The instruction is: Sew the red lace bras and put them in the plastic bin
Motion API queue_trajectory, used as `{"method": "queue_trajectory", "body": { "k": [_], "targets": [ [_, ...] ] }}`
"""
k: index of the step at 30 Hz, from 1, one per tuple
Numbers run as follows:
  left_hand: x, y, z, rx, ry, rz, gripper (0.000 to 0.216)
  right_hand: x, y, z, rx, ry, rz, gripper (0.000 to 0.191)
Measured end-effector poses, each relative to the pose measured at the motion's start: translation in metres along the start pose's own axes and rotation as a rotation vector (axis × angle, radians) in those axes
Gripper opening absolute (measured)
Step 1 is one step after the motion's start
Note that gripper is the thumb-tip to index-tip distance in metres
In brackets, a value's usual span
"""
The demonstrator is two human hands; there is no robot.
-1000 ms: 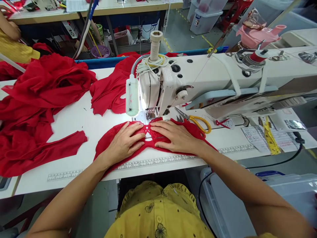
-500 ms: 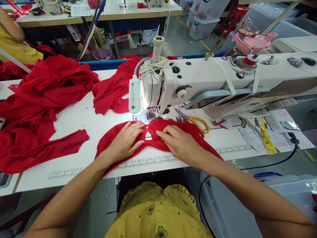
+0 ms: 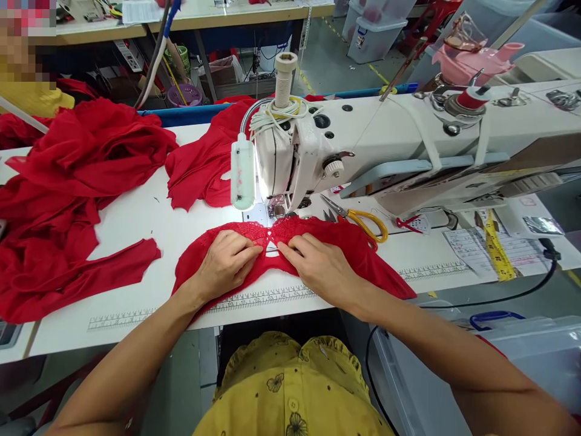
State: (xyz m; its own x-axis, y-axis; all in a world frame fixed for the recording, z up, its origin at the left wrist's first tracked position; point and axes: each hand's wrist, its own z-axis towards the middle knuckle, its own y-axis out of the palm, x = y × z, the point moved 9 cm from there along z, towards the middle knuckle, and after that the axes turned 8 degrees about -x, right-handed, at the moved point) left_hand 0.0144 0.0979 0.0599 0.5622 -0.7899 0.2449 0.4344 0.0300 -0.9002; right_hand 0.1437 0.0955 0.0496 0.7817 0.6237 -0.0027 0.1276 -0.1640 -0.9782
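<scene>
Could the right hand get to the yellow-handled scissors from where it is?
Probably yes. The yellow-handled scissors lie uncovered on the table just beyond the right hand, which rests on the red lace piece; the sewing machine arm overhead seems to leave room.

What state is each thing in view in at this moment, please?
Left hand, palm down on the lace, fingers curled; grip unclear.
Right hand, likewise on the lace.
Lace, spread flat in front of the machine.
Lamp, lit.
Scissors, lying untouched.
Tape measure, unrolled flat.
Red pile, crumpled.
</scene>
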Motion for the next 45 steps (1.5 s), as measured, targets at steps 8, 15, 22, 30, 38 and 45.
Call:
{"method": "queue_trajectory", "body": {
  "k": [8,15,22,30,38,45],
  "targets": [
    [0.000,0.001,0.000,-0.005,0.005,-0.004,0.018,0.000,0.003,0.002,-0.010,-0.010,-0.002,0.035],
    [0.000,0.001,0.001,0.000,0.016,-0.011,0.019,0.001,0.002,0.002,0.007,-0.008,-0.011,0.036],
    [0.000,0.002,0.001,-0.009,0.023,-0.008,0.020,0.000,0.005,0.005,-0.028,-0.010,-0.023,0.036],
    [0.000,0.002,0.002,-0.016,0.016,0.010,0.019,0.000,0.004,0.003,0.006,-0.011,-0.010,0.037],
    [0.006,0.005,0.002,-0.063,0.046,0.109,0.023,0.010,-0.010,-0.006,0.195,-0.031,0.180,0.029],
    [0.007,0.004,0.007,-0.224,0.039,0.131,0.027,-0.010,-0.004,-0.005,0.176,-0.154,0.164,0.028]
  ]
}}
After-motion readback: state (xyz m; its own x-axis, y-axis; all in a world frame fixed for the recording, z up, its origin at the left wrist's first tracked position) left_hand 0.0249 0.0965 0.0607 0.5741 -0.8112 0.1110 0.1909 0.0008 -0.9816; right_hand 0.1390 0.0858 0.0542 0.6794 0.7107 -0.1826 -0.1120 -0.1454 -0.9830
